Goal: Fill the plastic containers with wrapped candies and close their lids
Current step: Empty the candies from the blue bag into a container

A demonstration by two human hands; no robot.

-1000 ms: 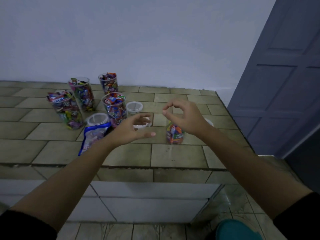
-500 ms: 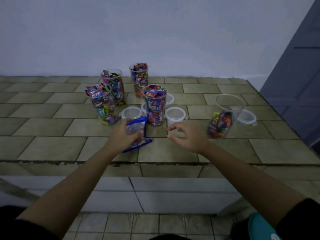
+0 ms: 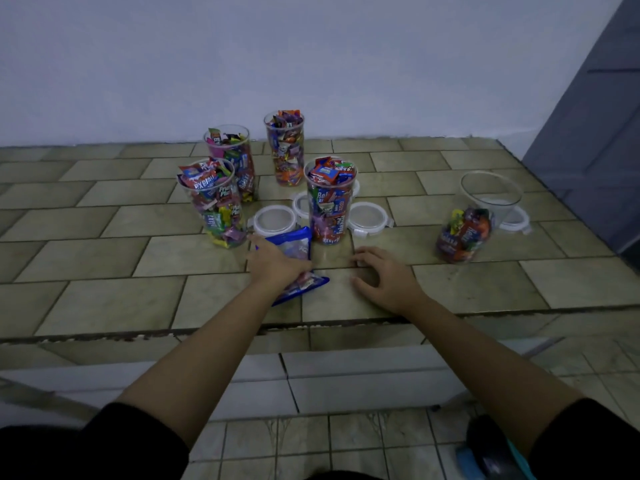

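1. Four full containers (image 3: 330, 202) are standing lidless at the back of the tiled counter (image 3: 104, 299), heaped with wrapped candies. A fifth container (image 3: 465, 233), well apart on the right, is holding only a low layer.
2. I'm watching the left hand (image 3: 277, 266) lying over the blue candy bag (image 3: 294, 247), just in front of the nearest full one. Its fingers seem to be curling round the bag, though the dim picture is hiding the fingertips.
3. I'm seeing the right hand (image 3: 388, 277) resting on bare tile beside the bag, fingers loosely spread, holding nothing.
4. I'm reading this as the pick-up before topping off that fifth container. I'm wanting a firm grip with the bag's mouth kept up, since I can't tell which end is open.
5. I'm advising the free hand to steady the light, half-empty container while pouring close over its rim.
6. I'm counting on the lids (image 3: 369, 218), lying flat among the containers, staying within reach for snapping on afterwards.
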